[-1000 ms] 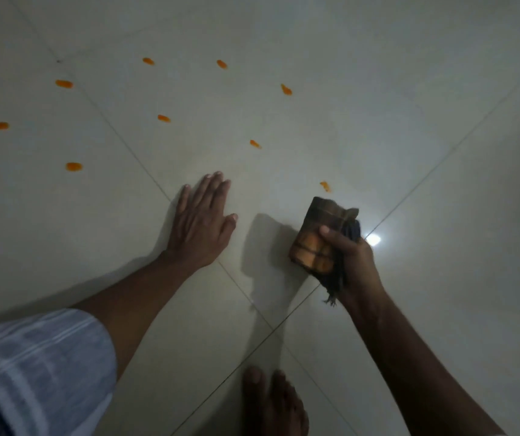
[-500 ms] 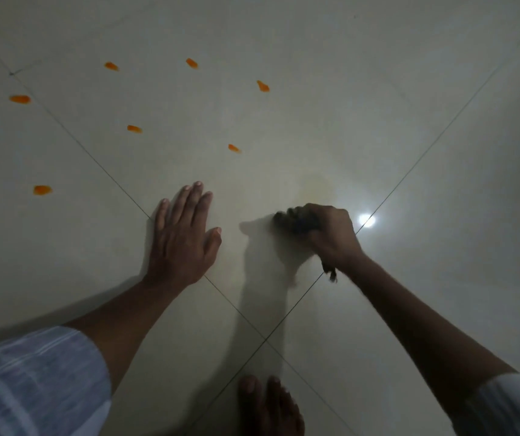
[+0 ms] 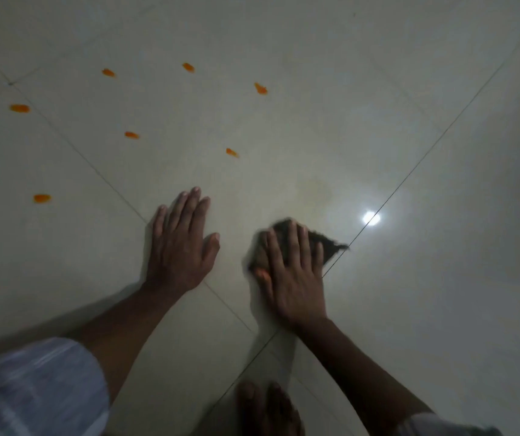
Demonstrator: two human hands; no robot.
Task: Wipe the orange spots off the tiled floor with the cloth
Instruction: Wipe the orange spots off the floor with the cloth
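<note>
My right hand [image 3: 291, 272] lies flat with straight fingers on the dark brown cloth [image 3: 326, 243], pressing it onto the pale tiled floor [image 3: 378, 89]; most of the cloth is hidden under the hand. My left hand [image 3: 180, 243] rests flat on the floor, fingers straight, just left of the cloth. Several orange spots lie farther out: one nearest at centre [image 3: 232, 152], another to its left [image 3: 132, 135], one at far left [image 3: 42, 198], and more beyond them [image 3: 260, 88]. A faint yellowish smear [image 3: 312, 191] shows just beyond the cloth.
Dark grout lines cross under my hands [image 3: 410, 171]. A bright light reflection [image 3: 371, 218] shines on the tile right of the cloth. A bare foot [image 3: 266, 407] stands at the bottom centre, near my arms.
My right hand, which held the folded cloth up a second ago, brought it down and now presses it flat, pulled nearer to me. The spot closest to the cloth is gone, leaving a smear.
</note>
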